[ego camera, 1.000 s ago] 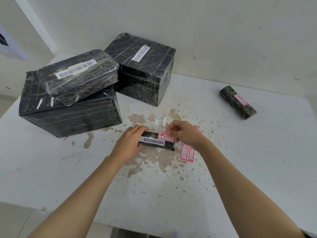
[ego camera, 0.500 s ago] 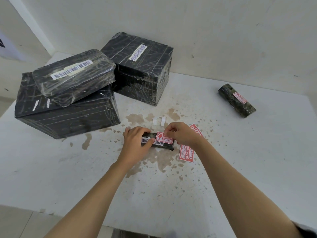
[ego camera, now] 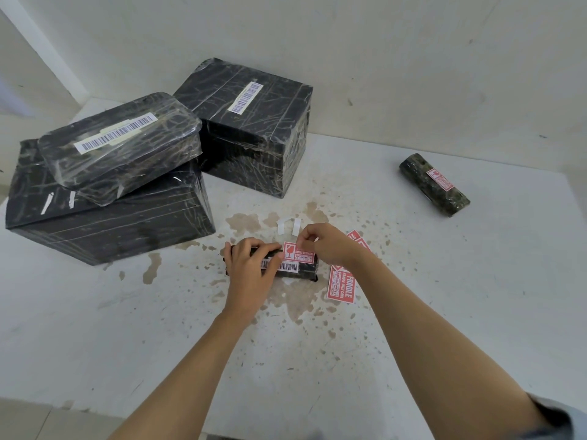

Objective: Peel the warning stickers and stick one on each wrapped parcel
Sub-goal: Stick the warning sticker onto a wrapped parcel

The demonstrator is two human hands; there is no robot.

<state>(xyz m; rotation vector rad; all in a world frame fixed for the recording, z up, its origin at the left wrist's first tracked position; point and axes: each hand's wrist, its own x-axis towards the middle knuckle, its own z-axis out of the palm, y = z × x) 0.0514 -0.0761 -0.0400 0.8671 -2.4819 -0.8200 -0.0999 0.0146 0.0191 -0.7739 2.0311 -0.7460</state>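
Observation:
A small black wrapped parcel [ego camera: 305,270] with a barcode label lies at the table's middle. My left hand [ego camera: 251,268] grips its left half, thumb reaching to the edge of a red warning sticker [ego camera: 298,253] on its top. My right hand [ego camera: 327,244] pinches that sticker's upper right edge over the parcel. Loose red FRAGILE stickers [ego camera: 342,285] lie just right of the parcel, partly under my right wrist. Another small parcel [ego camera: 433,188] at the far right carries a red sticker.
Two big black wrapped boxes stand at the back left [ego camera: 104,230] and back centre [ego camera: 254,131]; a flatter wrapped parcel [ego camera: 124,144] lies on the left one. Two white backing strips [ego camera: 288,226] lie behind the small parcel. The white table [ego camera: 476,296] is stained brown.
My left hand has slid right along the small parcel, covering part of the barcode, with its thumb now at the sticker. My right hand stays at the sticker's upper right edge.

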